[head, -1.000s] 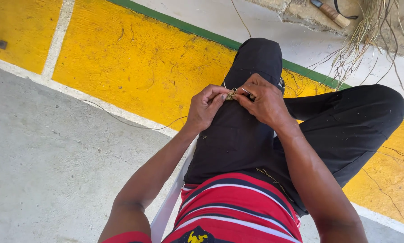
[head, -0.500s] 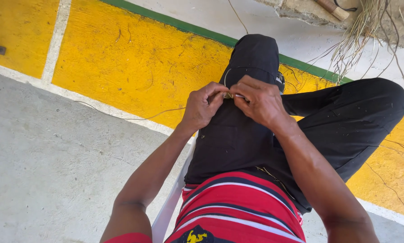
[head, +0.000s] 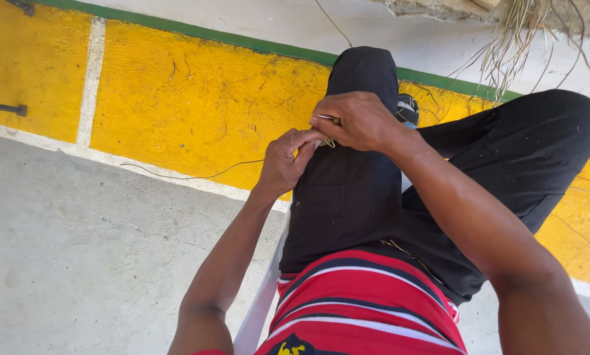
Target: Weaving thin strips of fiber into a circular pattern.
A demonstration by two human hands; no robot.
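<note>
My left hand (head: 286, 160) and my right hand (head: 355, 121) meet over my left knee, which is covered by black trousers (head: 347, 197). Both pinch a small bundle of thin straw-coloured fibre strands (head: 326, 140) between their fingertips. The right hand lies above and partly over the left, hiding most of the strands. A fine strand (head: 196, 174) trails from the hands leftward across the yellow floor. I sit with my right leg (head: 531, 151) crossed to the right.
The floor has yellow painted panels (head: 196, 98) with a green stripe (head: 242, 41) and grey concrete (head: 78, 250) nearer me. A heap of dry fibres (head: 518, 39) hangs at the top right. A white seat edge (head: 259, 309) shows under me. A dark metal piece (head: 2, 106) lies far left.
The view has shifted slightly. My right hand has moved up and over the left, and the left hand's fingers now point upward to the strands.
</note>
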